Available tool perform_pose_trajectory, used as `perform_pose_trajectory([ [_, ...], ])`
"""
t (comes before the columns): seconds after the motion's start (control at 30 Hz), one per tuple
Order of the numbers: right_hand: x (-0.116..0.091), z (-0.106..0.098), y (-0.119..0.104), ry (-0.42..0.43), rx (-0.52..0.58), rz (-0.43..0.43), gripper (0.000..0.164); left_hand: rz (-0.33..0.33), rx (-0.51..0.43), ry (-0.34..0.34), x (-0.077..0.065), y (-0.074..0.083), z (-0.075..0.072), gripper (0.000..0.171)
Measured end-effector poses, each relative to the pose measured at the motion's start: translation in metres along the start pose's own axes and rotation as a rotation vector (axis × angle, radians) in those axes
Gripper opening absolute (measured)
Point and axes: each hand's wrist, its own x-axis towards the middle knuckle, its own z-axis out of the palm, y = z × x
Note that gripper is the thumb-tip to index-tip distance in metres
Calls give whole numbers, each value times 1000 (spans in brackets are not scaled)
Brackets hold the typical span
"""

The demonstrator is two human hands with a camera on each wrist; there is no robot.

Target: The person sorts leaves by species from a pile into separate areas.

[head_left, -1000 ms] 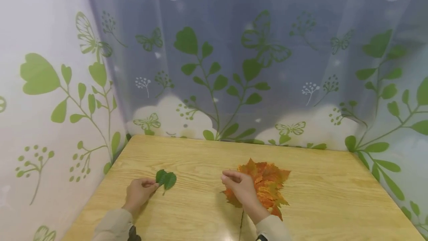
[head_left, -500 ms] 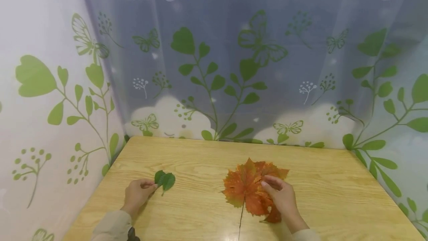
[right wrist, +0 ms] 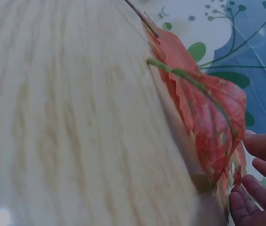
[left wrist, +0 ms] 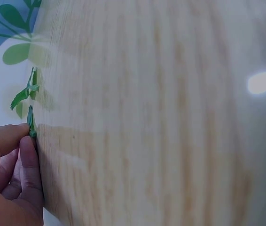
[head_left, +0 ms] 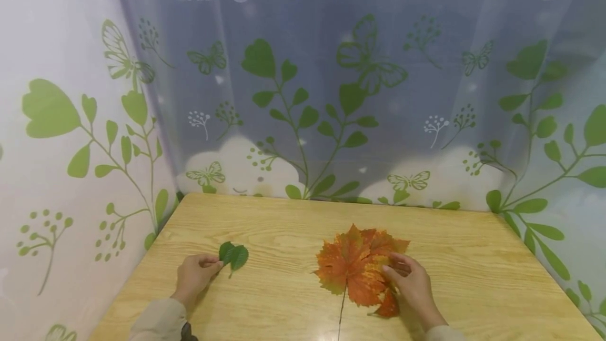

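Left hand [head_left: 195,276], at the tabletop's left [head_left: 279,236]: thumb and fingertip pinched on the edge of a small serrated green leaf [head_left: 225,250]. A second green leaf [head_left: 240,258] lies just beside it, blade angled away and slightly right, short stem toward the near edge. Left wrist view shows both leaves nearly edge-on.

Well to the right, a cluster of orange-red maple leaves [head_left: 352,264] on the tabletop. Uppermost leaf: blade tip toward the back curtain [head_left: 303,93], long dark stem [head_left: 342,309] running toward the near edge and leaning a little left. Its long axis is thus close to front-to-back. A smaller red leaf [head_left: 388,305] at the cluster's near right corner, its stem toward the left.

Right hand [head_left: 414,287] at the cluster's right edge, fingers loosely bent and parted. Whether the fingertips touch leaf there, cannot tell. Curtain printed with green sprigs and butterflies.
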Motion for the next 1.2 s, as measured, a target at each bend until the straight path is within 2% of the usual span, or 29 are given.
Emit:
perform_pose_trajectory([
  [0.2, 5, 0, 5, -23, -98, -21, 50, 6, -2, -4, 0, 0, 0, 23],
  [0.43, 9, 3, 8, 13, -185, -56, 46, 18, 16, 3, -2, 3, -1, 21],
  [0.7, 11, 3, 7, -2, -225, -35, 29, 14, 7, 2, -2, 3, -1, 21],
  [0.87, 11, 2, 6, 5, -215, -33, 13, 12, 0, 2, -2, 3, 0, 20],
  [1.03, 14, 1, 4, 35, -177, -38, 11, 17, -1, -3, -3, 4, -1, 21],
  [1.1, 15, -1, 1, 44, -119, -23, 14, 18, 1, -3, -3, 4, -1, 21],
  [1.2, 17, -4, -3, 44, 28, 47, 20, 14, -3, -8, -4, 5, -2, 21],
])
